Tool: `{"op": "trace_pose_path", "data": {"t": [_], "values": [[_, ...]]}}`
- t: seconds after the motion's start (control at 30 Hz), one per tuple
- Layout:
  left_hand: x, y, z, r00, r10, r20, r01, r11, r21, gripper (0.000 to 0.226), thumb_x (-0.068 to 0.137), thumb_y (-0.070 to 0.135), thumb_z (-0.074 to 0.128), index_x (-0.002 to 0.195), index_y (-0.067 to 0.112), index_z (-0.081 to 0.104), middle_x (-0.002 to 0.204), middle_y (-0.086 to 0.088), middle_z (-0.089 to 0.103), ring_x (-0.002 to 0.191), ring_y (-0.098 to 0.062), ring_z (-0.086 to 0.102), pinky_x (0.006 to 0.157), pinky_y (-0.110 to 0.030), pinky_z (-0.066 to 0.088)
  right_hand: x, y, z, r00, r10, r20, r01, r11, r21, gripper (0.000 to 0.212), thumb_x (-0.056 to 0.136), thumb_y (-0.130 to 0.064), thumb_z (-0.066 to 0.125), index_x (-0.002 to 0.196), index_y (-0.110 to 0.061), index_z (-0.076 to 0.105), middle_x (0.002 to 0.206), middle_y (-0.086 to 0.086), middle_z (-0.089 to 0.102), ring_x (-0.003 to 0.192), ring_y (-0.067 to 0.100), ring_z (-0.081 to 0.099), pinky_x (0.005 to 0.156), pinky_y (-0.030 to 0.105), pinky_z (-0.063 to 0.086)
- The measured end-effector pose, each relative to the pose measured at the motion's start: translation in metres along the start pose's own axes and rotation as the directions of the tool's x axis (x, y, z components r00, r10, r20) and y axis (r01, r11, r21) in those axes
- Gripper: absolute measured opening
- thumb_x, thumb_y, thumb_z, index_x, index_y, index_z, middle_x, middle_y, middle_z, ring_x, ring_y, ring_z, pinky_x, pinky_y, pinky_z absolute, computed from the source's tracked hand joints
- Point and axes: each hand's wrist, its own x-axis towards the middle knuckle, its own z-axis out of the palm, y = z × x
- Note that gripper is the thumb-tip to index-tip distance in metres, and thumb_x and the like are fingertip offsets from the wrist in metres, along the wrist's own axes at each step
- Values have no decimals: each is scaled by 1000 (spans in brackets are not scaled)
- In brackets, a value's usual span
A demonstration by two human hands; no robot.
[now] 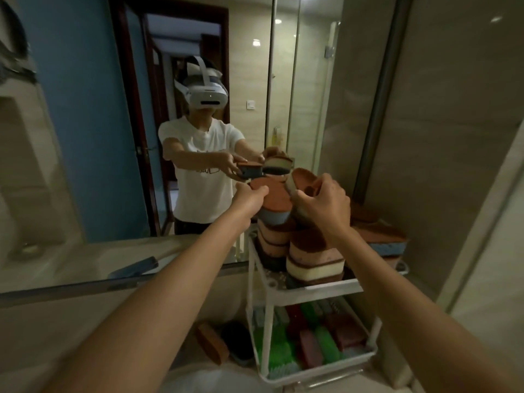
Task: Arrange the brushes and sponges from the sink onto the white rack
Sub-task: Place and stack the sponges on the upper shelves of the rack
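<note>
A white two-tier rack (320,286) stands against the mirror at the right. Its top shelf carries stacks of sponges (313,258) with brown scouring tops. My left hand (249,198) grips a blue sponge with a brown top (275,202) over the left stack. My right hand (323,202) holds a cream sponge with a brown top (302,180), tilted on edge above the stacks. The lower shelf holds green and red brushes (309,338).
A brown-topped sponge (212,343) and a dark sponge (238,344) lie on the counter left of the rack. The sink rim (209,378) shows at the bottom. The large mirror (170,123) reflects me. A tiled wall (453,137) closes the right side.
</note>
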Motion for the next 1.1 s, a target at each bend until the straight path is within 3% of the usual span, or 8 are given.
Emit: {"op": "trace_pose_path", "data": {"t": [0.13,0.3,0.63,0.73,0.83,0.97,1.1], "values": [[29,-11,15,1000,10,-27,-7,993,115,62,83,37,53,137,9,39,136,-12,52,122,-30,52,100,-48,47,18,24,1,999,22,47,-23,1000,11,44,83,-44,62,110,-11,51,107,8,61,98,27,60,76,34,46],[44,-24,21,999,-4,-52,10,993,116,76,70,44,54,136,9,41,136,-11,52,123,-29,52,101,-46,46,24,39,7,997,10,73,-9,1000,-7,40,82,-44,62,104,-11,54,105,7,62,98,26,60,73,31,40],[10,-11,25,993,29,-119,-4,979,202,53,89,31,52,135,8,40,134,-10,52,123,-27,49,101,-43,46,26,42,11,997,-10,80,9,1000,10,39,81,-44,63,103,-12,54,104,7,62,96,26,61,78,37,50],[10,-12,25,991,44,-129,-11,969,247,47,91,29,50,132,8,42,132,-10,52,121,-28,50,92,-36,47,27,40,11,997,-5,78,4,1000,11,39,81,-44,63,102,-13,54,103,6,62,95,25,61,72,32,46],[7,-14,26,987,64,-149,-20,960,278,43,91,28,49,128,7,44,127,-11,54,117,-27,52,87,-35,46,25,37,10,997,-8,78,8,1000,4,40,82,-43,63,106,-12,53,106,6,61,98,25,61,74,30,44],[7,-15,27,984,81,-159,-25,944,328,39,90,29,48,121,4,49,121,-14,57,111,-29,54,84,-36,46,25,35,8,994,-45,97,44,999,8,46,83,-44,61,117,-16,52,116,6,60,107,27,59,87,37,49],[8,-20,27,987,46,-156,5,949,314,44,92,27,45,129,4,45,129,-15,53,117,-30,52,83,-33,42,24,37,8,978,-122,168,128,992,-20,49,85,-47,56,129,-26,51,122,6,58,110,27,58,87,38,49]]}}
